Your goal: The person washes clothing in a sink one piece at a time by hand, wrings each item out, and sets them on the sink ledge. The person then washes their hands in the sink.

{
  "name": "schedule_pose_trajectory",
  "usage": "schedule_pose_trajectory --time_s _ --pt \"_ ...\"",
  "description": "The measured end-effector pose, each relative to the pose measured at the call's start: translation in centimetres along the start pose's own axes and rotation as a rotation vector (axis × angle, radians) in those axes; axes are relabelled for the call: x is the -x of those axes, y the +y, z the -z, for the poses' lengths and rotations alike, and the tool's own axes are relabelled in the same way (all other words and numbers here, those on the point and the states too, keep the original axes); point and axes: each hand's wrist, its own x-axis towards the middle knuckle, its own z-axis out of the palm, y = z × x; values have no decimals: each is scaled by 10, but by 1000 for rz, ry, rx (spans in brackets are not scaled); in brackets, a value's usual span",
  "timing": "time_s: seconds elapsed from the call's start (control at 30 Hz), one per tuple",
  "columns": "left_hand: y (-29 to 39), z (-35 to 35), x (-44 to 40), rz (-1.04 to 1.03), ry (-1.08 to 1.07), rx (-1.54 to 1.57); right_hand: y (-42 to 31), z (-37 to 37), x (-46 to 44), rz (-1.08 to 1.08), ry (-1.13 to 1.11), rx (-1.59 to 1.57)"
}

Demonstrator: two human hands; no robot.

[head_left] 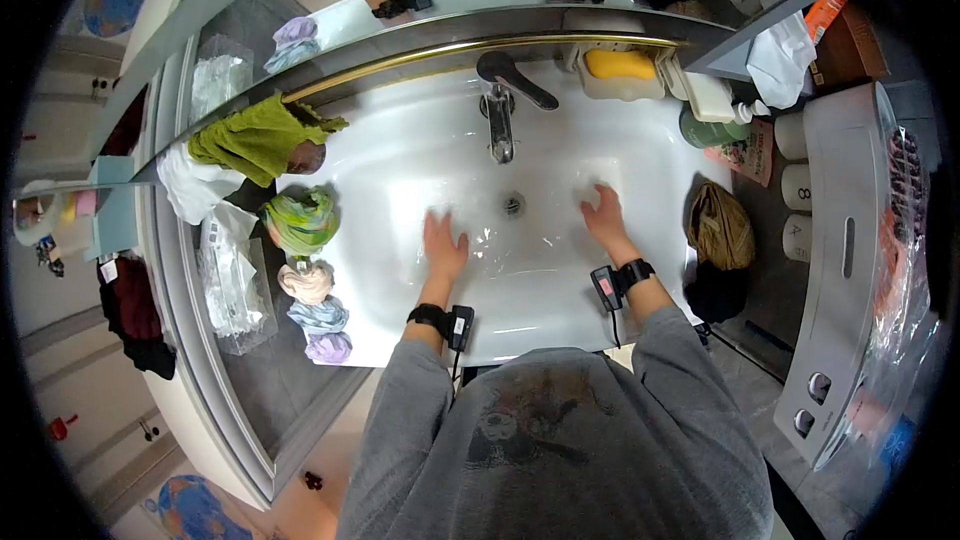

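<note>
My left hand [445,243] hovers over or rests in the left part of the white sink basin [400,175], fingers apart and holding nothing. On the other side of the drain [513,204], my right hand [604,218] is likewise open, thumb spread from the fingers. Whether either palm touches the basin I cannot tell. Small droplets or glints show on the porcelain between them. A chrome faucet [499,125] with a dark lever [517,80] stands at the back. Both wrists wear black straps with a small boxed device.
Left rim: a green towel [262,140], a green patterned cloth [300,222], and beige, blue and purple bunched fabrics [318,316]. Right rim: brown cloth [720,227], black cloth [715,292], a green pump bottle [712,127]. A yellow sponge-like block [620,64] sits behind, below the mirror.
</note>
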Motion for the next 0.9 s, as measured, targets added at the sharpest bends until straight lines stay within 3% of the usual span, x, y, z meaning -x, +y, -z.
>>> schedule_pose_trajectory --time_s 0.03,0.07,0.13,0.17,0.2,0.23,0.27,0.3,0.33,0.37,0.5,0.77,0.9 --pt "0 4 7 93 92 -243 8 0 7 -73 34 264" --pt "-1 9 15 90 95 -244 16 0 14 -148 68 529" --pt "-3 15 24 471 -42 -246 38 -11 33 -101 9 585" --pt "-2 16 24 468 -38 -246 47 -17 40 -58 -54 643" --pt "0 15 25 387 -205 -374 41 -17 45 -55 -49 641" --pt "1 17 25 304 -369 -500 34 -17 49 -120 -226 401" --pt "-2 17 24 300 -361 -502 26 -17 51 -179 -398 157" --pt "-9 14 24 279 -405 -116 15 -15 56 -211 -430 7" --pt "-9 17 24 248 -440 269 5 -12 59 -205 -424 4" --pt "-5 14 26 227 -350 304 -4 -9 62 -145 -362 71" --pt "-3 24 26 66 -231 213 -25 11 72 -92 -216 33" --pt "-41 35 36 111 -393 103 -13 27 89 -44 -153 62" --pt "-48 35 39 126 -377 217 -31 32 97 -68 -145 18"
